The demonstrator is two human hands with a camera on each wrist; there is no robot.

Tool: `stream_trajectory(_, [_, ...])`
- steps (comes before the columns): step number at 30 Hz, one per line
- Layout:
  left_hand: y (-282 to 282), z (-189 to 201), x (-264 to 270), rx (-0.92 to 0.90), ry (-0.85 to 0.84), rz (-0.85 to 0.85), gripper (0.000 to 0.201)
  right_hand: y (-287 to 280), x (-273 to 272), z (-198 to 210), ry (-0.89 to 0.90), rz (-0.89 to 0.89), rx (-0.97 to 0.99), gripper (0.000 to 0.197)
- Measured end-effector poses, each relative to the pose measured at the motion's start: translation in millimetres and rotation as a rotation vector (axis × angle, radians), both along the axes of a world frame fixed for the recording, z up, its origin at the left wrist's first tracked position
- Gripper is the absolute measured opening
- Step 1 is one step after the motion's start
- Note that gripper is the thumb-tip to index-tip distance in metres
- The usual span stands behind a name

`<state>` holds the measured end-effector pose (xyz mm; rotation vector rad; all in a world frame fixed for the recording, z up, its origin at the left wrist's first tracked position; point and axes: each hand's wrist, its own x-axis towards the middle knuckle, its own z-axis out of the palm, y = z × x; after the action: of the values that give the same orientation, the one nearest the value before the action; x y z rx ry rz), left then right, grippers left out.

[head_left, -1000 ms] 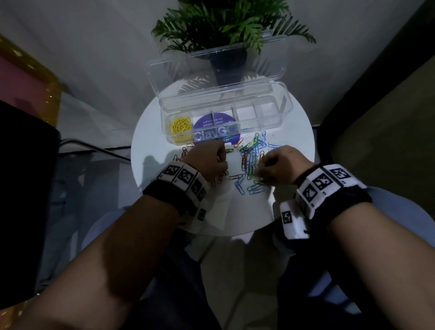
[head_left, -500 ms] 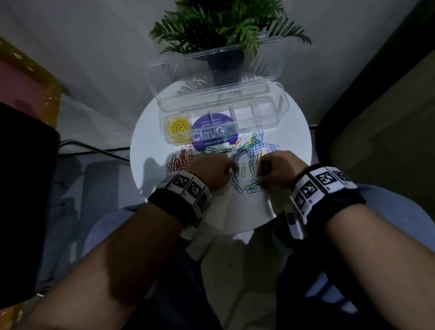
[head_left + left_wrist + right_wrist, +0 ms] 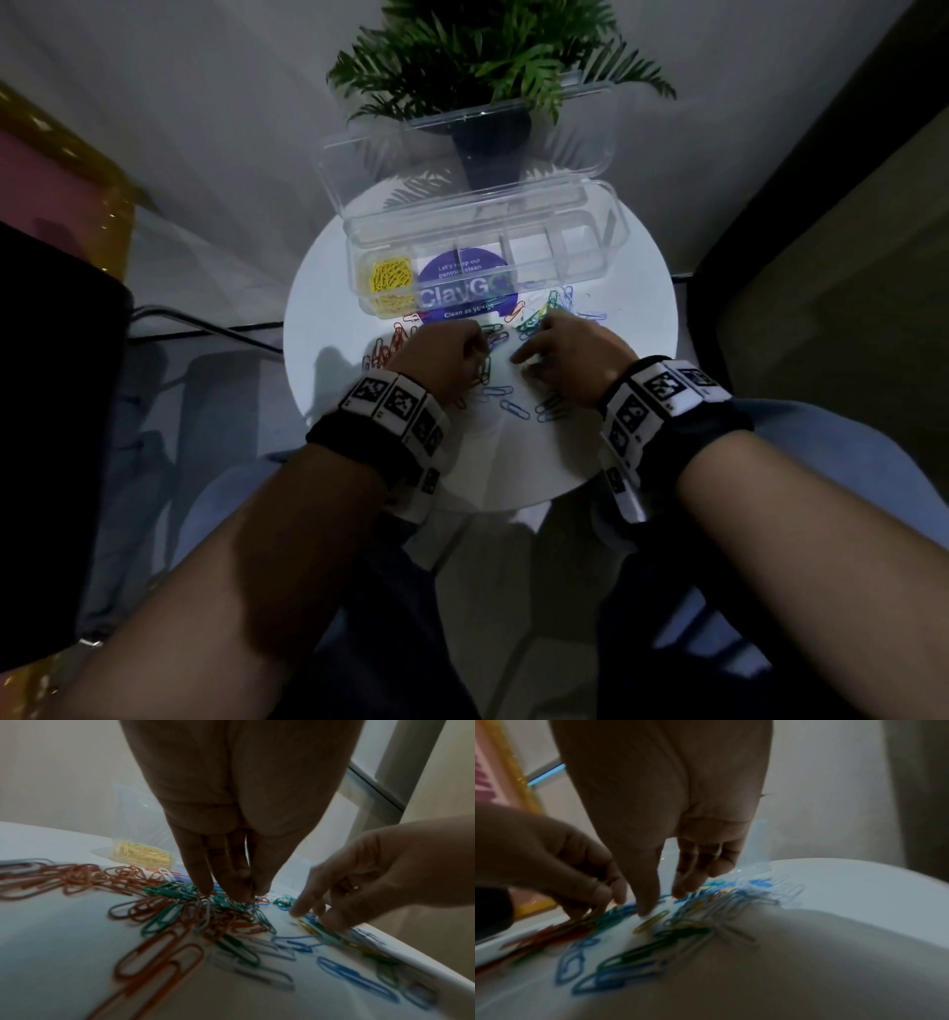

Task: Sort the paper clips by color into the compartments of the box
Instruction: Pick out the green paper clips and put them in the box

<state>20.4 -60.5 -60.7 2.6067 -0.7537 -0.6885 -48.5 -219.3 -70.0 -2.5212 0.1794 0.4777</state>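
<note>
here the left hand (image 3: pixel 445 354) and right hand (image 3: pixel 567 360) both work the loose paper clips (image 3: pixel 195 914) just in front of the clear box (image 3: pixel 482 257), fingers pointing down onto the pile. whether either hand pinches a clip, i cannot tell. yellow clips (image 3: pixel 391 275) fill the box's left end compartment.
</note>
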Motion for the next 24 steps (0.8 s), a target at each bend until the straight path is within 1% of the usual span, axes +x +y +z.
stream_trajectory(2, [0,-2,1,-0.013,-0.010,0.024,0.021,4,2,-3,0.009,0.019,-0.050,0.023])
stream_trajectory(5, [0,0,0,-0.040,-0.009,0.072,0.022,4,3,-5,-0.004,-0.010,-0.073,0.015])
stream_trajectory(7, [-3,3,0,-0.093,-0.025,0.071,0.018,3,3,-8,0.013,-0.010,-0.080,0.012])
stream_trajectory(9, [-12,5,2,-0.136,-0.059,0.047,0.014,-2,1,-8,0.016,-0.013,-0.040,0.010])
stream_trajectory(11, [-25,4,6,-0.120,-0.072,-0.003,0.018,-12,0,-5,-0.057,-0.095,0.029,0.009])
stream_trajectory(14, [-41,-5,12,-0.008,-0.070,-0.109,0.029,-32,0,-1,-0.180,-0.344,0.112,0.007])
stream_trajectory(15, [-44,-7,12,0.038,-0.069,-0.143,0.032,-37,0,-1,-0.206,-0.399,0.122,0.007])
stream_trajectory(17, [-44,-10,12,0.106,-0.063,-0.186,0.034,-44,-1,-1,-0.208,-0.445,0.130,0.007])
stream_trajectory(19, [-40,-11,13,0.129,-0.080,-0.197,0.032,-46,-1,-1,-0.164,-0.425,0.137,0.008])
stream_trajectory(22, [-34,-8,17,0.165,-0.136,-0.187,0.027,-42,1,-1,-0.068,-0.270,0.073,0.031])
stream_trajectory(24, [-34,-4,18,0.121,-0.149,-0.154,0.031,-36,3,0,-0.006,-0.201,0.022,0.036])
